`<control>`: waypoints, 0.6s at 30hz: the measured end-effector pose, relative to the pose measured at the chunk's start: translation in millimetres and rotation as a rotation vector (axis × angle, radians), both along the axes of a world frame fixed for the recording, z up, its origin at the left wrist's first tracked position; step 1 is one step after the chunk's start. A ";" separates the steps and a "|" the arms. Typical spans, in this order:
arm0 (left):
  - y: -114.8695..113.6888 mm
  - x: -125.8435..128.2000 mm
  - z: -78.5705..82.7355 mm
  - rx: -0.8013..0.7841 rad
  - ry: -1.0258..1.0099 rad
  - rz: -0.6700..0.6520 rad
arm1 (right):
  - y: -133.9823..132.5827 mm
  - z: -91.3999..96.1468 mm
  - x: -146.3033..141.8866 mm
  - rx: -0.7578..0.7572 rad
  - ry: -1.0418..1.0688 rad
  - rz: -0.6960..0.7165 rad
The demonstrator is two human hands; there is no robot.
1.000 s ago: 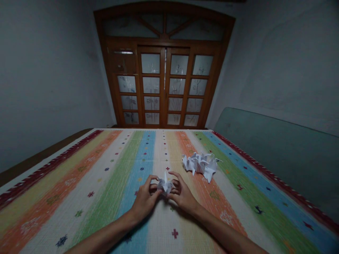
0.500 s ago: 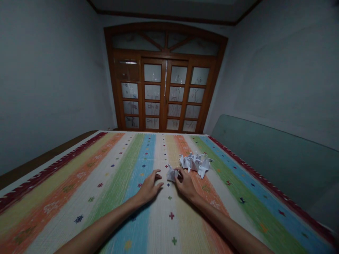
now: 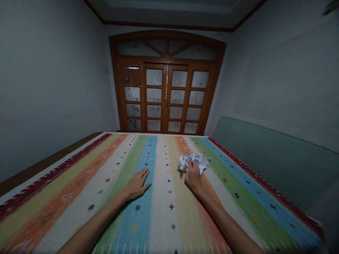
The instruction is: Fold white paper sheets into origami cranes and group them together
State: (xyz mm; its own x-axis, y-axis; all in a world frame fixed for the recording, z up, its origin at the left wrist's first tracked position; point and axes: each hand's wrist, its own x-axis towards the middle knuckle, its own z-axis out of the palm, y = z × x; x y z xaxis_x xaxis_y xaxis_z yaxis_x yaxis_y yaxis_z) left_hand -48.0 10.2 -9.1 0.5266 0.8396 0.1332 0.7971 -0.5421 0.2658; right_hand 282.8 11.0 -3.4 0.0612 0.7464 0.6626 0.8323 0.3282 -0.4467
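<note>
Left hand (image 3: 136, 184) lies open, palm down, fingers spread, on a striped rug (image 3: 66, 190), apart from any paper. Right hand (image 3: 193, 175) sits at the near edge of a white heap of folded paper cranes (image 3: 196, 160), fingers on it; light is dim, so grip or mere touch is hard to say. Heap rests right of centre, on the orange stripe. Glazed wooden doors (image 3: 165, 98) stand beyond the rug.
</note>
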 end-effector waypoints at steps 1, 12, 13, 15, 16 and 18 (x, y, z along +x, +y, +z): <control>-3.4 -2.5 0.8 -0.002 0.013 0.014 | -5.3 0.9 -2.6 0.017 -0.004 0.001; -35.7 -3.8 1.0 0.028 0.054 -0.067 | -69.3 -17.4 -53.6 -0.306 -0.299 0.454; -36.9 -3.9 2.4 0.025 0.053 -0.077 | -68.4 -18.0 -52.9 -0.368 -0.314 0.432; -38.8 -3.9 5.6 0.019 0.052 -0.089 | -65.3 -17.5 -50.1 -0.435 -0.334 0.426; -39.6 -3.6 7.0 0.015 0.052 -0.091 | -63.9 -16.8 -48.8 -0.447 -0.343 0.431; -40.8 -2.2 8.7 0.008 0.055 -0.090 | -62.3 -15.4 -47.3 -0.455 -0.366 0.438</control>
